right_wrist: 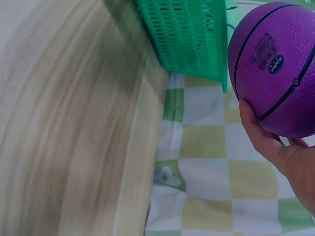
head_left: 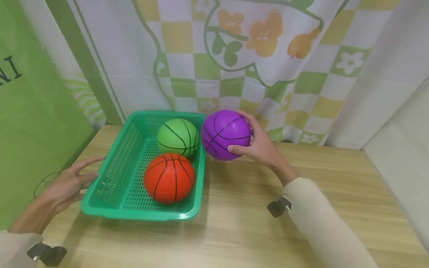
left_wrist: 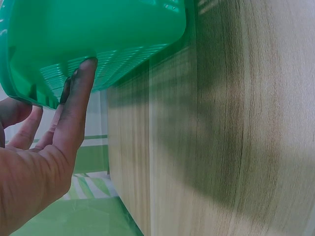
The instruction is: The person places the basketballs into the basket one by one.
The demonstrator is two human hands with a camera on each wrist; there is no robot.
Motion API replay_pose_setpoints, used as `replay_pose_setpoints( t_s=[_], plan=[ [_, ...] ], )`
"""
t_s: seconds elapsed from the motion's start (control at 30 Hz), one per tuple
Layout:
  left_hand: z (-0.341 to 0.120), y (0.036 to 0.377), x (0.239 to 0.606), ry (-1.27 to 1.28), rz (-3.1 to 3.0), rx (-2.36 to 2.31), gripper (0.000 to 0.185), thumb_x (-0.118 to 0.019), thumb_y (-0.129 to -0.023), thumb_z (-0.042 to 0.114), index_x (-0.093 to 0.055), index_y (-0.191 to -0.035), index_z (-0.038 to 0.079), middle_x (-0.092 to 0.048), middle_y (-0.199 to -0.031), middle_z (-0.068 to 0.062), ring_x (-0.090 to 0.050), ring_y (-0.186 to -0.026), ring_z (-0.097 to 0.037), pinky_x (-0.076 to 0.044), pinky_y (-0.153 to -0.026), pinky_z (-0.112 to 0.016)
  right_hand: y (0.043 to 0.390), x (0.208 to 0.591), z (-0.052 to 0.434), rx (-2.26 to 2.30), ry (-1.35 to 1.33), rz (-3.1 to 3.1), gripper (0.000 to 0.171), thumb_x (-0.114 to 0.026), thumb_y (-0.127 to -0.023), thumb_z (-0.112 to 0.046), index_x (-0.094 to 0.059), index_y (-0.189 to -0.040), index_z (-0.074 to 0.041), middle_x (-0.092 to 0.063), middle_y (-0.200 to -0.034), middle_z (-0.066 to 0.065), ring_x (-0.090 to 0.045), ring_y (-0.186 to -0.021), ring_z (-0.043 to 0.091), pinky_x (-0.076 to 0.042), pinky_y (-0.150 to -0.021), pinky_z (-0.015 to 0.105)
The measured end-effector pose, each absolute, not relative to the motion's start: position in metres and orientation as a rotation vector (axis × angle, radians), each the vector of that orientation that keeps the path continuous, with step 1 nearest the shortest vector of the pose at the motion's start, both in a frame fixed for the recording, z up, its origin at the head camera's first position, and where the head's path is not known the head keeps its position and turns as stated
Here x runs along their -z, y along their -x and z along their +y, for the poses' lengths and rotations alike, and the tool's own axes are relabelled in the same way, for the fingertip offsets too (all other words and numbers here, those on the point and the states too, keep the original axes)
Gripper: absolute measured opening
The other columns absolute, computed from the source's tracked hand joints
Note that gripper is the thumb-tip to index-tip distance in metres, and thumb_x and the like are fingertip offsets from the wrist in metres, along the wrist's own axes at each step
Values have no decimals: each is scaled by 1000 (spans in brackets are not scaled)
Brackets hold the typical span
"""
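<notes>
While the left hand (head_left: pixel 66 185) lies with straight fingers against the outer left wall of the green basket (head_left: pixel 116 167), steadying it on the tabletop (head_left: pixel 253 229), the right hand (head_left: pixel 262 148) holds the purple ball (head_left: pixel 226 134) in the air just beside the basket's right rim, near its far corner. The grip here is a wide cupping one: thumb curled under the near side of the ball, fingers wrapped over the far side, palm behind it. Inside the basket sit a green ball (head_left: pixel 178 137) at the far end and an orange-red ball (head_left: pixel 169 178) at the near end, touching or nearly so. The right wrist view shows the purple ball's (right_wrist: pixel 278 66) pebbled skin, black seam lines, a small valve and a printed label, so it looks like a small inflated rubber basketball: probably light, springy rather than stiff, and grippy instead of slick. It is round and would likely roll or bounce if let go carelessly, so a broad hold across its widest part, with thumb and fingers on opposite sides, seems the safest place to take it. From the left wrist view, the fingertips (left_wrist: pixel 86 66) press flat against the basket's perforated wall (left_wrist: pixel 123 29), which looks like thin, somewhat flexible plastic.
</notes>
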State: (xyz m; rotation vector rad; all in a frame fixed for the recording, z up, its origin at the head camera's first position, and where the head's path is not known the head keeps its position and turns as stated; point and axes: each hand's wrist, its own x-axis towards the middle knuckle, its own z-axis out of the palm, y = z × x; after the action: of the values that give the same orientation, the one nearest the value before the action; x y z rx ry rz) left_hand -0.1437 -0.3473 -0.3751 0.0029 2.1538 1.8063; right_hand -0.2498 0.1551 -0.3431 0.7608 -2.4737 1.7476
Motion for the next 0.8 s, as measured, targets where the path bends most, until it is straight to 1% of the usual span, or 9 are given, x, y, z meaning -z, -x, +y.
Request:
replay_pose_setpoints(
  t_s=[0.17,0.37,0.63,0.7,0.8],
  plan=[
    [-347,143,377,12,2145,-1813,65,-49,-107,16,-15,-162,18,-57,-131,-7,-66,-107,-20,-57,-89,-49,251,337,146,-1730,-781,-2479,96,-86,-75,-20,-33,-155,-25,-39,-148,16,-49,-127,38,-53,-94,52],
    [-347,142,378,5,2145,-1823,65,-51,-106,16,-15,-161,17,-57,-133,-9,-66,-107,-20,-56,-90,-50,254,332,136,-1704,-822,-2472,95,-85,-74,-22,-34,-154,-24,-41,-147,16,-51,-125,37,-54,-93,50],
    [-349,144,377,-13,2127,-1837,66,-51,-106,14,-16,-161,17,-61,-127,-5,-67,-107,-22,-56,-89,-50,257,323,124,-1725,-866,-2457,97,-85,-74,-20,-32,-155,-22,-40,-149,15,-49,-127,38,-53,-95,52],
    [-349,145,377,-10,2131,-1837,66,-51,-106,14,-15,-161,17,-61,-128,-8,-67,-107,-23,-56,-89,-51,258,321,120,-1725,-888,-2451,97,-85,-74,-20,-32,-155,-21,-39,-150,15,-48,-128,37,-53,-96,52],
    [-349,144,377,-10,2158,-1812,65,-49,-106,15,-15,-161,16,-56,-134,-14,-66,-107,-22,-57,-89,-50,259,319,112,-1715,-910,-2450,95,-86,-74,-22,-34,-154,-23,-39,-150,13,-48,-129,36,-53,-96,51]
  ],
)
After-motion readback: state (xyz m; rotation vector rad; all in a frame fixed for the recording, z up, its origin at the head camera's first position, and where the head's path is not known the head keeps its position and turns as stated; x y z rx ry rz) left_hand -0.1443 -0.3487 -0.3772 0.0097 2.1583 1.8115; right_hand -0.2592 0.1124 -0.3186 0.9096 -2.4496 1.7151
